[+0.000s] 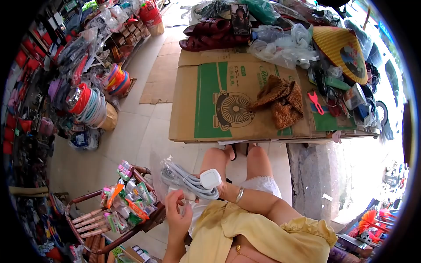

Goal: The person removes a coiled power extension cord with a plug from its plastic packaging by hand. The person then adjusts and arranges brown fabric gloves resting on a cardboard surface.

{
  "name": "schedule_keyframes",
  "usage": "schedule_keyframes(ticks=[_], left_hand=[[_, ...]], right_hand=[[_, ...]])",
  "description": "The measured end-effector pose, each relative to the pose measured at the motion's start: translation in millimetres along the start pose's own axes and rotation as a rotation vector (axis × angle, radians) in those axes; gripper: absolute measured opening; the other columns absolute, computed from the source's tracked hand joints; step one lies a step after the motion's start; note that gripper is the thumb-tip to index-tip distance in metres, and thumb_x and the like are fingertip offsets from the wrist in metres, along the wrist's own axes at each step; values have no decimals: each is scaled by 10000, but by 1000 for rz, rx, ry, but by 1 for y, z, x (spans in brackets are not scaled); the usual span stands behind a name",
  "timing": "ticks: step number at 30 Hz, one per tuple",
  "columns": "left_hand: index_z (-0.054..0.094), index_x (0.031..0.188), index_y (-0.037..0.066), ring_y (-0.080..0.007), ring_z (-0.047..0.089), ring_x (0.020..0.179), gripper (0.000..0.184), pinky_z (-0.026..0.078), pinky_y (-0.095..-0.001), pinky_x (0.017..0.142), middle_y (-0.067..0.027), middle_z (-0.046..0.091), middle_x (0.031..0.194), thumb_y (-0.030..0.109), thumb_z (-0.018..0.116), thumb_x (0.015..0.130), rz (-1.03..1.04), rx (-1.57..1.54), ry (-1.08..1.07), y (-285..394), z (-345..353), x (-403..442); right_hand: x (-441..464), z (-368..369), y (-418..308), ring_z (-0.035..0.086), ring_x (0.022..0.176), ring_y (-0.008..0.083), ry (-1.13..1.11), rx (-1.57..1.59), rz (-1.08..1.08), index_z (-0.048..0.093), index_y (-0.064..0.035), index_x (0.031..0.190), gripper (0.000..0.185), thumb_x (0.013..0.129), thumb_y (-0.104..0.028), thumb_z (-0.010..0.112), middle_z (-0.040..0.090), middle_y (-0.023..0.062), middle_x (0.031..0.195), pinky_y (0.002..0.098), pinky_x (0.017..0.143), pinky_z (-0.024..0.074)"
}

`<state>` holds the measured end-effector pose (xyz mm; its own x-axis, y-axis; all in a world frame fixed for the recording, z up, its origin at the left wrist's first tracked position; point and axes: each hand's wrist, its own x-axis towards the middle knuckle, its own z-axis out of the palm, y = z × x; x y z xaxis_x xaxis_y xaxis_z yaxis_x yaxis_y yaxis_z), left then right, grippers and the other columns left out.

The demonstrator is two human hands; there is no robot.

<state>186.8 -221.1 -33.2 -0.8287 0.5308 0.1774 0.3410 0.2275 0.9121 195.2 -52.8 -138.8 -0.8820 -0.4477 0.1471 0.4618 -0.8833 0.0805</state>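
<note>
A coiled grey cable [180, 176] with a white, rounded square block [210, 179] at one end is in front of my lap. My right hand [226, 191], with a silver bangle at the wrist, grips the bundle from its right side; the block and coil hide most of its fingers. A clear plastic bag [160, 187] covers the coil's left part. Just below and left of the bundle, my left hand [177, 212] has loosely curled fingers, with thumb and fingertips apart. Its fingertips are close to the bag and another white part under the cable; contact is unclear.
A wooden-framed chair [115, 245] at my left holds several small packages [131, 199]. Ahead stands a cardboard-covered table [186, 96] with a brown cloth [283, 101], a red forked piece [315, 103], sandals [210, 37] and a conical hat [340, 52]. Goods line the left side.
</note>
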Motion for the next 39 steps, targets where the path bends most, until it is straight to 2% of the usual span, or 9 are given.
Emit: schedule_keyframes(ticks=[1,5,12,15,19,20,30,37,39], left_hand=[[490,1118,26,-129,492,878,428,427,-222,722,-101,430,1128,-101,547,713,26,109,-13,5,1,4],[513,1115,23,-159,494,671,488,420,-259,604,-93,516,962,-36,625,644,-59,135,79,-8,2,9],[589,988,0,-152,503,636,309,433,-266,598,-50,522,705,-31,610,682,-53,297,-28,-17,-14,13],[615,955,5,-166,525,642,245,443,-275,603,-75,549,736,-37,589,714,-217,-43,49,-18,-14,12],[623,958,9,-123,543,645,243,425,-220,556,-56,559,759,-79,561,739,107,47,-74,11,-4,25],[635,956,16,-149,558,651,249,434,-231,565,-70,573,772,-77,566,736,198,59,-184,19,-1,25],[646,1000,59,-200,578,687,281,456,-274,599,-97,589,795,-40,601,741,20,85,-396,15,-1,-13],[609,1005,18,-164,545,712,284,417,-246,632,-82,582,811,-74,589,737,108,-320,-266,8,17,-4],[585,1051,17,-167,544,764,312,418,-260,678,-77,580,829,-75,582,752,192,-289,-513,14,29,4]], right_hand=[[1,4,0,631,892,216,7,-114,-36,381,-71,1318,565,825,-244,594,561,102,1153,388,682,571],[1,12,-3,639,859,217,48,-159,18,384,-76,1318,554,824,-238,575,577,107,1121,373,678,572],[1,26,-2,639,814,210,205,-311,34,356,-73,1333,562,815,-221,515,576,116,1096,354,667,562],[4,30,-1,606,856,161,265,-498,28,328,-50,1345,600,791,-203,498,557,90,1112,287,708,523],[15,20,-4,509,967,79,291,-868,99,321,-19,1347,640,752,-190,485,517,48,1153,202,794,435],[15,-10,-4,431,1133,135,355,-1000,37,304,13,1358,705,786,-294,578,420,80,1306,262,965,351],[15,3,-7,446,1086,140,209,-316,-68,397,-26,1276,534,855,-327,528,479,62,1193,280,965,344],[36,4,-2,431,1116,154,157,-286,-115,385,-21,1287,546,857,-325,528,464,74,1219,287,983,329],[40,4,-3,426,1124,158,167,-296,-126,382,-19,1290,549,857,-324,527,460,77,1226,289,988,324]])
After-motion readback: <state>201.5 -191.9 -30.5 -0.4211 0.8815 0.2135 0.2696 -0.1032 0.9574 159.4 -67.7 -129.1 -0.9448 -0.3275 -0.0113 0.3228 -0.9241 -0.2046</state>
